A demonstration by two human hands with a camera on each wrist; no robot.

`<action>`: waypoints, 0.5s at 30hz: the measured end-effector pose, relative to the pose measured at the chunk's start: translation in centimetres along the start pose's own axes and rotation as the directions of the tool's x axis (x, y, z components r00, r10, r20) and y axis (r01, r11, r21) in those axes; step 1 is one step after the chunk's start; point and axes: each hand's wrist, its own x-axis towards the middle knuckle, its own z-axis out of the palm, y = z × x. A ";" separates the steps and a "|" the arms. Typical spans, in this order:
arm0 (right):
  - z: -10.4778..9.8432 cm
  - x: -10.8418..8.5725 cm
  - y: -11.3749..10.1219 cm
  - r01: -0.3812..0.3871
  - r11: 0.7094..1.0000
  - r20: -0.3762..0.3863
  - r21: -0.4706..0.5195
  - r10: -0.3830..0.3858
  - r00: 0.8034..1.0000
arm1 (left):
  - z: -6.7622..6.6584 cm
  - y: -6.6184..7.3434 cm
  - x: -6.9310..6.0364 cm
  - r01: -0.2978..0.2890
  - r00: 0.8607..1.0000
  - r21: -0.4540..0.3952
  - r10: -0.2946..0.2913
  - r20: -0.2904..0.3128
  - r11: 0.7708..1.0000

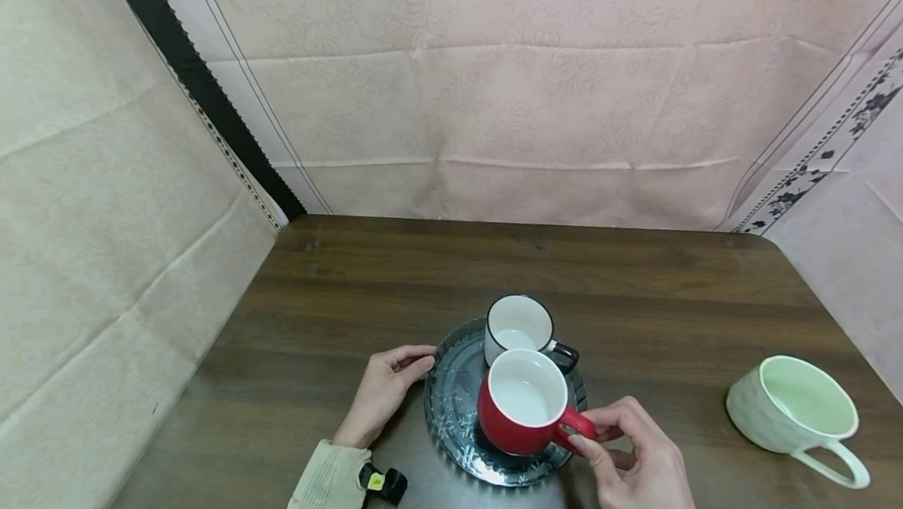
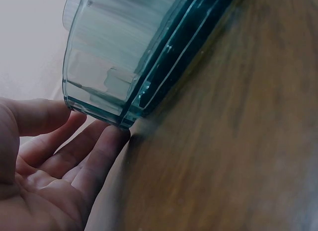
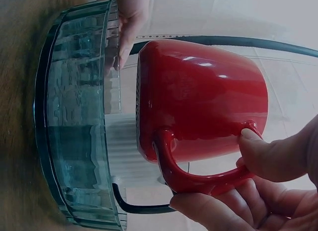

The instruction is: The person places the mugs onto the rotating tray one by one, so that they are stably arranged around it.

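My right hand [image 1: 638, 450] pinches the handle of a red mug [image 1: 513, 430] between thumb and fingers. White inside, the mug is held upright above a round clear glass dish [image 1: 451, 407]; the right wrist view shows a gap between its base and the dish's rim. Behind it a white mug [image 1: 502, 321] with a black rim and dark handle stands in the dish, partly hidden by the red one. My left hand [image 1: 384, 395] touches the dish's left side, its fingertips [image 2: 112, 136] against the outer glass wall.
A pale green mug [image 1: 755, 407] stands upright on the wooden table [image 1: 339, 289] at the right, its handle toward the front right. Light patterned cloths [image 1: 494, 101] hang behind the table and along both sides. A black strap [image 1: 377, 481] circles the left wrist.
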 end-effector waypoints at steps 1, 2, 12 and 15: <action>0.0 0.0 0.0 -0.006 1.000 0.002 0.001 0.006 1.000 | 0.0 0.0 0.0 0.000 1.000 0.002 0.000 0.000 1.000; 0.1 0.0 -0.1 -0.010 1.000 0.003 0.001 0.010 1.000 | 0.0 0.0 0.0 0.000 1.000 0.005 0.000 0.000 1.000; 0.4 0.2 0.0 -0.016 1.000 0.014 0.004 0.016 1.000 | -0.1 0.0 0.0 0.002 1.000 0.011 -0.002 -0.002 1.000; 0.5 0.2 0.0 -0.006 1.000 0.013 0.002 0.006 1.000 | -0.1 -0.1 0.0 0.000 1.000 0.015 0.000 -0.007 1.000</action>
